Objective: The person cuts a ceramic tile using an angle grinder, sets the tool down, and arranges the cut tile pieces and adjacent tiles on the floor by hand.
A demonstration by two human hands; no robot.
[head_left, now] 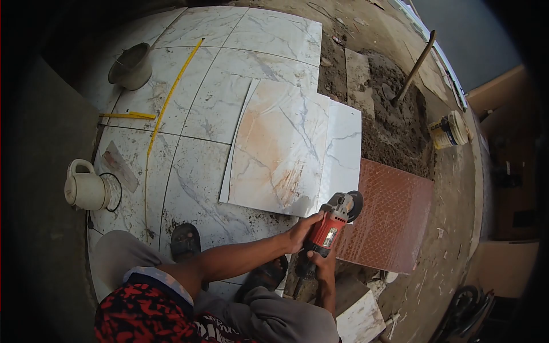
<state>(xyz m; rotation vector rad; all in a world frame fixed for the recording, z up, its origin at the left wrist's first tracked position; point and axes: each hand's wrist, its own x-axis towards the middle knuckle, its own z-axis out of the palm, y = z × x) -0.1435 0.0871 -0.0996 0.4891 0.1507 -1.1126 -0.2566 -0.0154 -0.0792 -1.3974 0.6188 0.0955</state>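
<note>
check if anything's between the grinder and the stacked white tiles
Nothing visible is: the grinder has its disc right by the near corner of the stacked white tiles, though whether they touch is unclear.

Ahead-left of the grip on the red-and-grey angle grinder [333, 220], loose white marbled rectangular tiles [280, 146] overlap on the white marbled tile floor [191, 163]; farther left lies a long yellow measuring tape [171, 100]. Right lies a reddish-brown rectangular panel [392, 217], grey-brown granular heap [389, 123] beyond.
</note>
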